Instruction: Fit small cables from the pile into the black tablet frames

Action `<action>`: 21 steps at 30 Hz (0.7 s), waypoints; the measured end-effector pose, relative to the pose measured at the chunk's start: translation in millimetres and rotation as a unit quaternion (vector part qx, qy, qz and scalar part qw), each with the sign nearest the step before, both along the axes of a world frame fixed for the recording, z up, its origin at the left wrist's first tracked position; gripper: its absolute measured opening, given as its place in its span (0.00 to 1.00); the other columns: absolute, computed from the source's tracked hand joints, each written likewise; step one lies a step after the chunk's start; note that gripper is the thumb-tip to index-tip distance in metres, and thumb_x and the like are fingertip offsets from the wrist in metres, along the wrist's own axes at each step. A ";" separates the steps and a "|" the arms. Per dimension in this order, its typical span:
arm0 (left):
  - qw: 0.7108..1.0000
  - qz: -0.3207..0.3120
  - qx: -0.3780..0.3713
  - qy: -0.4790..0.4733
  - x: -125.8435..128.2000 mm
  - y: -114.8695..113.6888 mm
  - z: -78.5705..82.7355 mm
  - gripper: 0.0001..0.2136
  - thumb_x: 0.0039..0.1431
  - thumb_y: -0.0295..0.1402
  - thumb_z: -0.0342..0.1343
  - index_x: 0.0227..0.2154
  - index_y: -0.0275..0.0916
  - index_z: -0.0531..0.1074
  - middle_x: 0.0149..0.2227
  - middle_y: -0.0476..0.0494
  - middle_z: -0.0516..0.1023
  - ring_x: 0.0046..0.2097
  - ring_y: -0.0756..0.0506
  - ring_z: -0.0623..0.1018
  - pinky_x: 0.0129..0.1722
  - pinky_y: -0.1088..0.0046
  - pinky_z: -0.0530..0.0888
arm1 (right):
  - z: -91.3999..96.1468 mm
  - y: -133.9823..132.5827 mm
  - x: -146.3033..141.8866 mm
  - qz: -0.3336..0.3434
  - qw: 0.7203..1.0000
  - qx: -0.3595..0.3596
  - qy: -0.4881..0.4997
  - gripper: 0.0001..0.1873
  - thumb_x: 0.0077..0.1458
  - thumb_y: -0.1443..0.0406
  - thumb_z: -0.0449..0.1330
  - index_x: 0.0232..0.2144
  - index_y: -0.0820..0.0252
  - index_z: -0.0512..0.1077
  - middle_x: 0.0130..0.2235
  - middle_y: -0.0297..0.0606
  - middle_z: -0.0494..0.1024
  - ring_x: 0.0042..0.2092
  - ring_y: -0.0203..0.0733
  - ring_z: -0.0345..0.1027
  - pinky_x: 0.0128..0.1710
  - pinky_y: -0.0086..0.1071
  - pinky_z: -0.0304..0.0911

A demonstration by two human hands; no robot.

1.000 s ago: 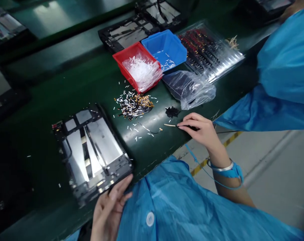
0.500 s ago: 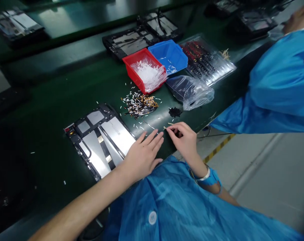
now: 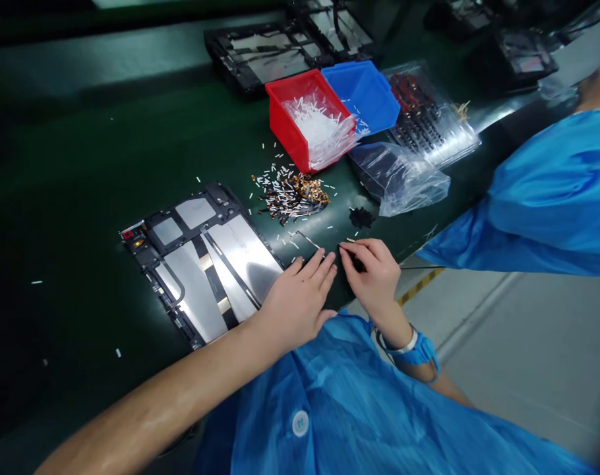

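Black cable end (image 3: 358, 264) pinched in right hand (image 3: 372, 277) points left

Table (image 3: 82, 198) carries everything. Frame (image 3: 206, 270) sits front left, left hand (image 3: 297, 297) on the table at its right edge, right hand (image 3: 372, 270) just right of that. Parts pile (image 3: 290, 198) behind the hands. Two bins behind the pile: left bin (image 3: 280, 112), right bin (image 3: 362, 95). Plastic bag (image 3: 399, 181) right of the pile, tray (image 3: 431, 119) behind the bag, more frames (image 3: 265, 56) behind the bins.
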State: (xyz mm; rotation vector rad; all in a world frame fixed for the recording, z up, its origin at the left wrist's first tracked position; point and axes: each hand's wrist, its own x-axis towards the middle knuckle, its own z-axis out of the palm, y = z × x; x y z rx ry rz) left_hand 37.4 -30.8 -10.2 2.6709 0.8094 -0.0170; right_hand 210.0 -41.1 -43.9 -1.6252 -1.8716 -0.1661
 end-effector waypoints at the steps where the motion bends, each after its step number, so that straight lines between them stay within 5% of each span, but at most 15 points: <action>1: 1.000 0.000 -0.002 0.003 0.3 0.0 0.0 0.31 0.63 0.44 0.48 0.62 0.26 0.57 0.65 0.31 0.53 0.67 0.36 0.54 0.59 0.55 0.62 | -0.3 -2.0 0.1 0.006 1.000 0.007 -0.015 0.07 0.57 0.68 0.57 0.34 0.58 0.76 0.31 0.39 0.75 0.34 0.41 0.68 0.33 0.33 0.66; 7: 0.999 -0.004 -0.014 0.039 0.9 0.3 3.2 0.32 0.63 0.44 0.49 0.63 0.27 0.55 0.66 0.33 0.50 0.67 0.36 0.52 0.60 0.56 0.61 | 1.1 -13.8 -3.0 0.009 0.997 0.017 -0.080 0.13 0.57 0.71 0.57 0.42 0.57 0.76 0.33 0.40 0.76 0.35 0.41 0.66 0.34 0.34 0.65; 17: 0.997 -0.015 -0.011 0.074 1.0 0.7 7.3 0.32 0.65 0.45 0.45 0.64 0.26 0.51 0.67 0.36 0.48 0.67 0.36 0.52 0.60 0.56 0.59 | 5.6 -11.9 -13.0 -0.027 0.990 -0.015 -0.134 0.10 0.57 0.68 0.56 0.38 0.60 0.77 0.33 0.41 0.77 0.37 0.43 0.66 0.33 0.34 0.65; 21: 0.997 -0.013 -0.012 0.074 0.4 1.0 7.1 0.32 0.65 0.45 0.45 0.64 0.28 0.52 0.67 0.36 0.47 0.67 0.35 0.53 0.59 0.56 0.60 | 11.1 -9.1 -4.7 -0.023 0.995 -0.042 -0.083 0.09 0.57 0.68 0.56 0.38 0.60 0.77 0.33 0.40 0.77 0.36 0.42 0.68 0.33 0.34 0.65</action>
